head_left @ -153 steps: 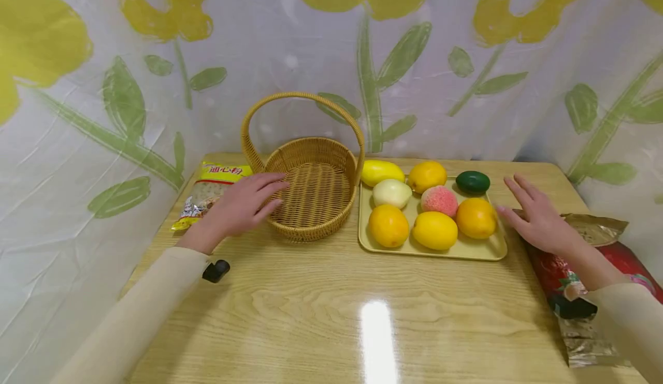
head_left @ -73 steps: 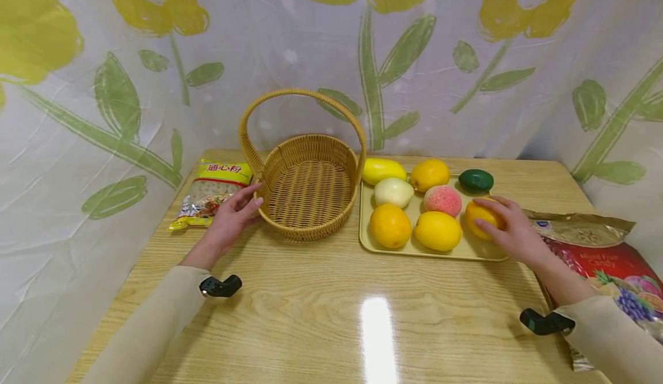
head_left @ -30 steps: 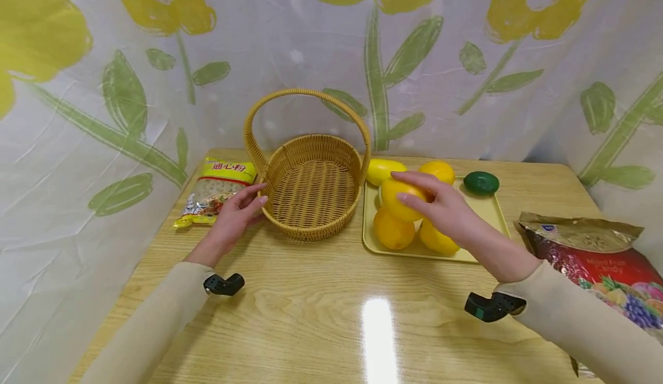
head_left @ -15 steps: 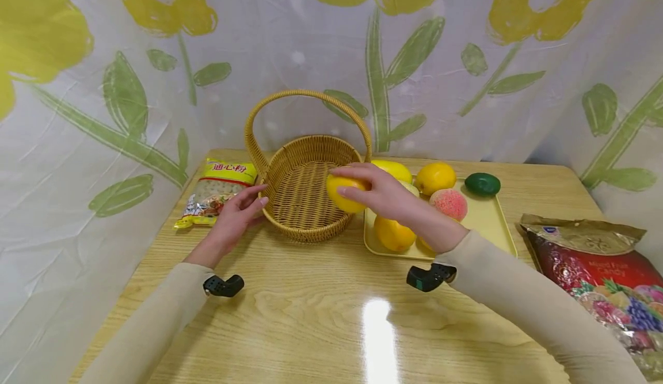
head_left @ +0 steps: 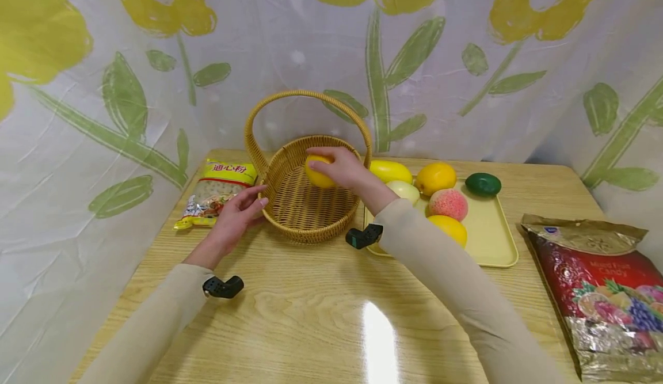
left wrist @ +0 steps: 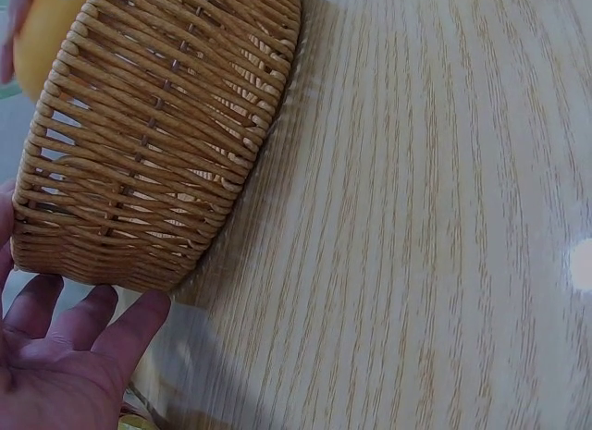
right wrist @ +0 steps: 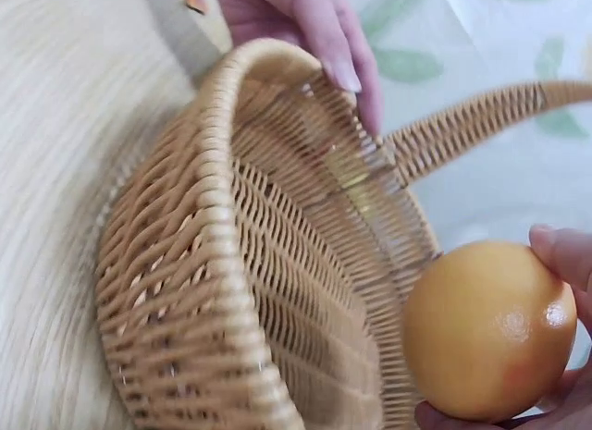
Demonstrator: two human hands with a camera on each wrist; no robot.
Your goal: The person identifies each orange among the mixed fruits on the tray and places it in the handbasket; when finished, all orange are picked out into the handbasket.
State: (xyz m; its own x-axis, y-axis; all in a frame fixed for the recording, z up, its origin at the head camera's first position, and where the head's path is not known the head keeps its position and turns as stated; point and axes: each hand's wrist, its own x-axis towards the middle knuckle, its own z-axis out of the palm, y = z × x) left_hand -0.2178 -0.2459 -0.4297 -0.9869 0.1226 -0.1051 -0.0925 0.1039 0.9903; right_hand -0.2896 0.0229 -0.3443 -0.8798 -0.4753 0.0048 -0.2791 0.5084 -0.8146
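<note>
My right hand grips an orange by its sides, above the bowl of a round wicker basket with a tall arched handle. In the right wrist view the orange is inside the near rim, with fingers and thumb around it. My left hand holds the basket's left rim. The left wrist view shows fingers against the basket's outer wall. On the right, a yellow tray bears a red-pink peach, a lemon and other fruit. My right forearm covers the tray's front left.
A bag of macaroni lies left of the basket, beside my left hand. A large red and gold candy bag lies at the right. A dark green oval fruit sits at the tray's back right corner. A flowered curtain hangs behind the table.
My right hand has taken the orange from the tray's right side and carried it left, over the basket. My left hand has moved from above the rim to hold it.
</note>
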